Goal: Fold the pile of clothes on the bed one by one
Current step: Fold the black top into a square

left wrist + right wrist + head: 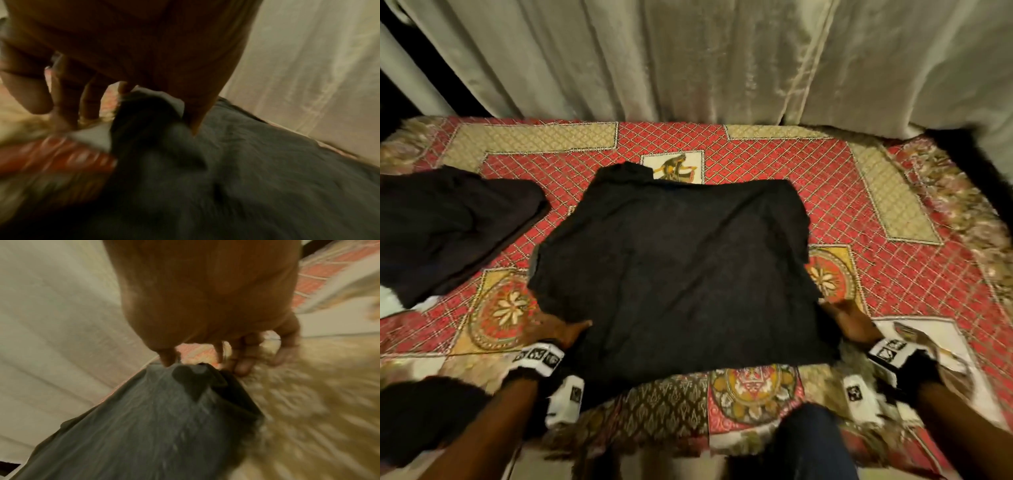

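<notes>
garment: dark garment [674, 260] spread mostly flat on the bed [893, 219], in the middle of the patterned bedspread; near hem at the bed's front edge, far edge partly covering the small figure panel [681, 164].
left hand: left hand [563, 330] pinches the garment's near-left corner; left wrist view shows cloth bunched between thumb and fingers [90, 100], blurred.
right hand: right hand [847, 317] pinches the near-right corner; right wrist view shows cloth peaked up under the fingertips [168, 360].
handling (judgement): light, soft, fully limp; no stiffness, so it sags between grip points and follows any drag. Thin knit look, creases easily. Not slippery on the woven bedspread, likely some friction. Not fragile.
grip points (judgement): corners and hem edges, both hands at once, kept taut between them. Single-point grab will bunch it.
risk (judgement): far edge looks uneven, one lump at far-left of the garment; fold may come out skewed unless smoothed.
other stack: dark folded clothes [448, 226] left of the garment, apart from it.
backdrop: pale curtain [688, 58] behind the bed.
</notes>
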